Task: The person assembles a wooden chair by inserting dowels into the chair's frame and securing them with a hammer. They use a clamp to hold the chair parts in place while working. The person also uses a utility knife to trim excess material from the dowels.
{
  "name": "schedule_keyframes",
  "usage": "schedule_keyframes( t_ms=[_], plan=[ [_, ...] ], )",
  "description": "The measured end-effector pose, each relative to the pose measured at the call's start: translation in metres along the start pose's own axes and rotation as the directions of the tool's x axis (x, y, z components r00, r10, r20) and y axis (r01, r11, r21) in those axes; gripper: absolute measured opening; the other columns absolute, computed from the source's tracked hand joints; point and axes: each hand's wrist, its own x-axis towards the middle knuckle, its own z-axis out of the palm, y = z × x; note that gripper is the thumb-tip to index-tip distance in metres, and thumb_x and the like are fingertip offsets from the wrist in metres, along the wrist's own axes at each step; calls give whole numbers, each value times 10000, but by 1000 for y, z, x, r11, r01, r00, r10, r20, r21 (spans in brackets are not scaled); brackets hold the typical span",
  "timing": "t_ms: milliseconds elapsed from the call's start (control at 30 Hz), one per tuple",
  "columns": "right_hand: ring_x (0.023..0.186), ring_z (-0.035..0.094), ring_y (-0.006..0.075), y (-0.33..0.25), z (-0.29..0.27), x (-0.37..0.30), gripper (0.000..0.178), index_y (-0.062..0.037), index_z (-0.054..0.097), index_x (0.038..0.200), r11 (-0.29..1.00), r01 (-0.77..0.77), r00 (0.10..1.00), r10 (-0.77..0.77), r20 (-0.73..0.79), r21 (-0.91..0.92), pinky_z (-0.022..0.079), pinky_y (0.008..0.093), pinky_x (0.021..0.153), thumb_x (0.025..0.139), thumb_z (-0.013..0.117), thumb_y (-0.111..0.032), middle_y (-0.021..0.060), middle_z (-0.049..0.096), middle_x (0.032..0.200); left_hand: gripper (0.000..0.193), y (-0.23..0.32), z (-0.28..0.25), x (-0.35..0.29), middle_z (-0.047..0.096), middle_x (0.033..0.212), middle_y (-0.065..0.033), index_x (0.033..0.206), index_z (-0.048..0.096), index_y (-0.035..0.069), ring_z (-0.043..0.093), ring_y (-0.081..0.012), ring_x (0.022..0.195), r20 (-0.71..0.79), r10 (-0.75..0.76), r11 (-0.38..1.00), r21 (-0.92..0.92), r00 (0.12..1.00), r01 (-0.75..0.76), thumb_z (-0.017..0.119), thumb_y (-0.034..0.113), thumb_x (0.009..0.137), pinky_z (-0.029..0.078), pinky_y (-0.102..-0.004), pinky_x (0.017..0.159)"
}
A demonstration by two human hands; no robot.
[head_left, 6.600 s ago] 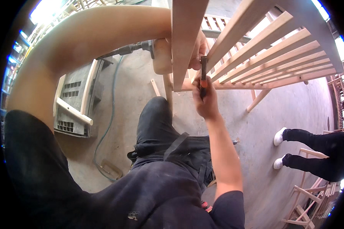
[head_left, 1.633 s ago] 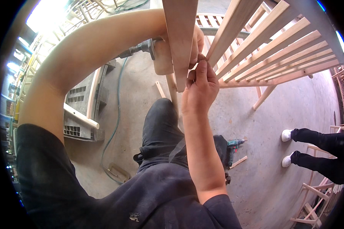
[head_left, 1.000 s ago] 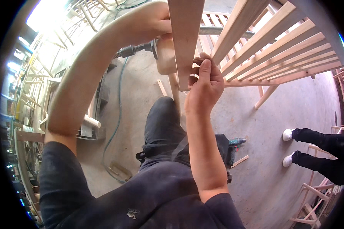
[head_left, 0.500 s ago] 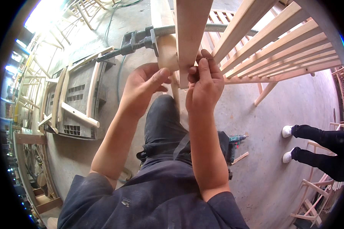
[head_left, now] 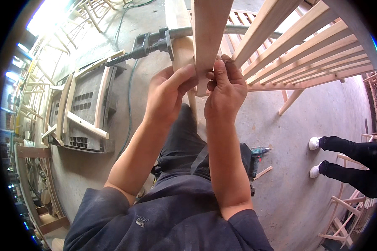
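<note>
Head view, hands (head_left: 197, 94) pinching seemingly upright wooden rail (head_left: 209, 37)

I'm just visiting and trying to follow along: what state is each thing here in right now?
Left hand: fingers pressed on the pale upright wooden board.
Right hand: pinching that board's lower end.
Grey metal bar clamp: tightened on a wooden post.
Slatted pale wood frame: tilted, standing on the concrete floor.
Green cordless drill: lying on the floor, unheld.

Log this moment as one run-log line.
left hand: fingers on wooden upright | right hand: pinching its lower end | bar clamp: behind the upright | cordless drill: on concrete floor
</note>
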Motion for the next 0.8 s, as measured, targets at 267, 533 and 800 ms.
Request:
schedule_keyframes(
  t_ms=[267,533,800],
  plan=[
    [733,688,116,5,-12,0,132,-14,601,1138,978,202,979,-202,-8,-57,468,188,526,1027,593,-86,128,733,1039,238,-2,3,-2,725,1035,-141,1099,657,-54,719,-197,931,-72,30,999,26,997,-28,657,143,966,575,-312,894],
    [800,708,141,1,-20,2,155,-17,590,1115,974,215,977,-215,9,-78,482,197,571,1005,647,-111,107,720,1038,241,-7,-2,-1,723,1038,-134,1094,663,-34,713,-222,971,-39,28,999,29,999,-27,643,178,980,571,-350,910],
    [861,681,125,5,-28,-2,161,-24,660,1078,953,258,966,-248,75,-160,512,223,642,1024,632,-173,76,709,976,257,4,-8,12,710,1002,-81,1087,671,35,679,-175,892,61,-197,969,-138,978,204,580,264,1013,578,-336,785]
  ],
)
